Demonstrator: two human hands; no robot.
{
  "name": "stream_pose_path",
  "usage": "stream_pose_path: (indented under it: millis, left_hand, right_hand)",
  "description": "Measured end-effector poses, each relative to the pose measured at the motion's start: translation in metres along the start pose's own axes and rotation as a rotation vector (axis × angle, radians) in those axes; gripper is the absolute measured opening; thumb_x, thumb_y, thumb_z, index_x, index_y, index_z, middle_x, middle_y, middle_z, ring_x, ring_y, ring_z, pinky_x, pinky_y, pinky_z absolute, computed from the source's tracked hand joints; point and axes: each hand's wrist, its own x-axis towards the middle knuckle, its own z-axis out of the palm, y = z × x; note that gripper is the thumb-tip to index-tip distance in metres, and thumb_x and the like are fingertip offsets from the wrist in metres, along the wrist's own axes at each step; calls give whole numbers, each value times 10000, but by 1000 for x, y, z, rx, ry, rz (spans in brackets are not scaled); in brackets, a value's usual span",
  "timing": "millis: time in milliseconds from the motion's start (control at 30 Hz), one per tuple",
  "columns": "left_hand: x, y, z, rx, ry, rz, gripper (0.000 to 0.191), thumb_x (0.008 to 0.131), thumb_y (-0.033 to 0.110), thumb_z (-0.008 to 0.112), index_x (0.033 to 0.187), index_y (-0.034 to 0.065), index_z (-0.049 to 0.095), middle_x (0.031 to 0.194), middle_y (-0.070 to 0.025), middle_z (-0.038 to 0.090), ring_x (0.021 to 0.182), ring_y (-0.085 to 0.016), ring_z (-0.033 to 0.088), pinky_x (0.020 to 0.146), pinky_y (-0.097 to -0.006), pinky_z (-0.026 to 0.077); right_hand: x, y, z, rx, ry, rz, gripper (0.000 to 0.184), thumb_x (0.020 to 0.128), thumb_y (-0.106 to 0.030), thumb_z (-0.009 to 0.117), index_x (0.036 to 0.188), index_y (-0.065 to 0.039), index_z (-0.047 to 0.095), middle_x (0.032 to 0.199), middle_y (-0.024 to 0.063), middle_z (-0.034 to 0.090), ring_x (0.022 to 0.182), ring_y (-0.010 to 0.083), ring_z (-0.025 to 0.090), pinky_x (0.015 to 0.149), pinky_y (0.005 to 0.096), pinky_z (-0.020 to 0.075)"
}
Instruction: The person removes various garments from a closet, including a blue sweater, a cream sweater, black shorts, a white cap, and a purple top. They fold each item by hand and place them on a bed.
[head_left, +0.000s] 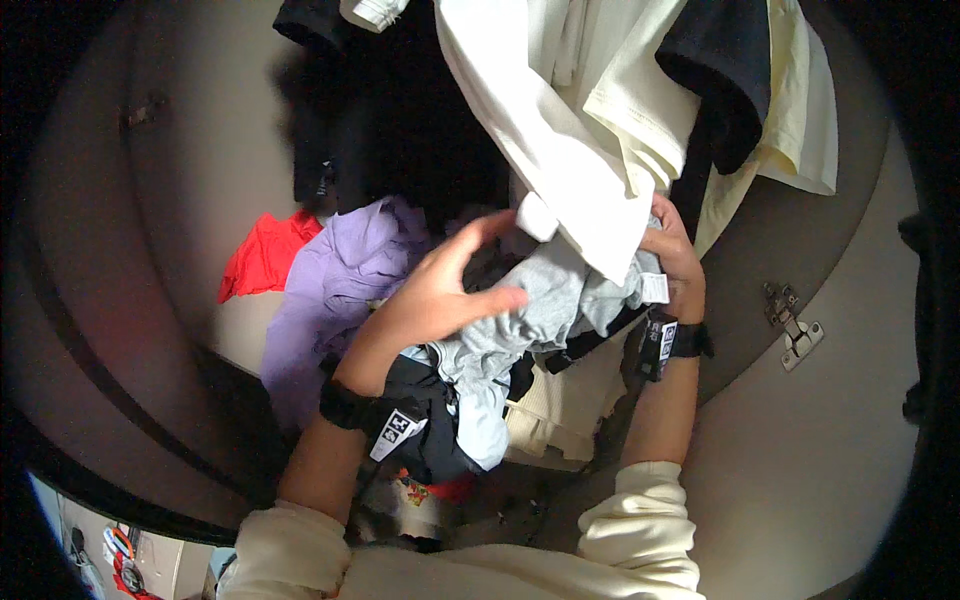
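A crumpled light grey garment (551, 289) lies over a heap of clothes inside a cabinet. My left hand (442, 289) is spread at its left side, thumb and fingers apart, with the thumb near or against the cloth. At its right end, my right hand (673, 247) is curled at the fabric beside a small white care tag (655, 288); its fingertips are partly hidden. A white hanging garment (555, 127) drapes down between my hands, over part of the grey one. Left of my left hand lies a purple garment (352, 262).
Red cloth (266, 255) lies at the left of the shelf. Black clothing (416, 461) and ribbed cream clothing (562, 397) hang at the front edge. Dark and pale yellow garments (806, 112) hang at upper right. A metal hinge (795, 330) is on the right door.
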Motion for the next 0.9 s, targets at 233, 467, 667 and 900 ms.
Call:
stream_pose_path:
  millis: [233, 467, 667, 900]
  left_hand:
    - [20, 4, 13, -91, 290, -60, 260, 870, 78, 672, 1104, -36, 655, 1040, -109, 705, 962, -206, 652, 876, -330, 507]
    - [19, 9, 29, -133, 406, -105, 189, 953, 135, 642, 964, -48, 685, 811, -35, 626, 739, -104, 554, 671, -256, 446]
    - [-5, 62, 56, -59, 111, 313, 533, 865, 371, 731, 1268, 51, 595, 1266, -118, 555, 1039, -215, 598, 974, -360, 461]
    - [-103, 180, 101, -462, -575, 90, 715, 649, 141, 827, 1288, 43, 521, 1190, -113, 606, 1051, -281, 619, 895, -364, 501]
  right_hand:
    - [-35, -24, 54, -188, -87, -82, 673, 695, -159, 856, 1279, -16, 552, 1281, 84, 586, 1216, 189, 536, 1067, 319, 372]
    - [-85, -7, 83, -187, 232, 90, 693, 710, -79, 836, 1332, -11, 537, 1265, 69, 605, 1173, 175, 559, 1019, 314, 421]
    - [-157, -72, 132, -378, 927, -457, 493, 772, -57, 667, 1254, -43, 568, 1222, 104, 606, 1117, 248, 593, 993, 399, 479]
    - [-295, -122, 217, -524, 1074, -760, 568, 825, -260, 679, 1312, -39, 488, 1053, 123, 617, 952, 278, 610, 825, 406, 507]
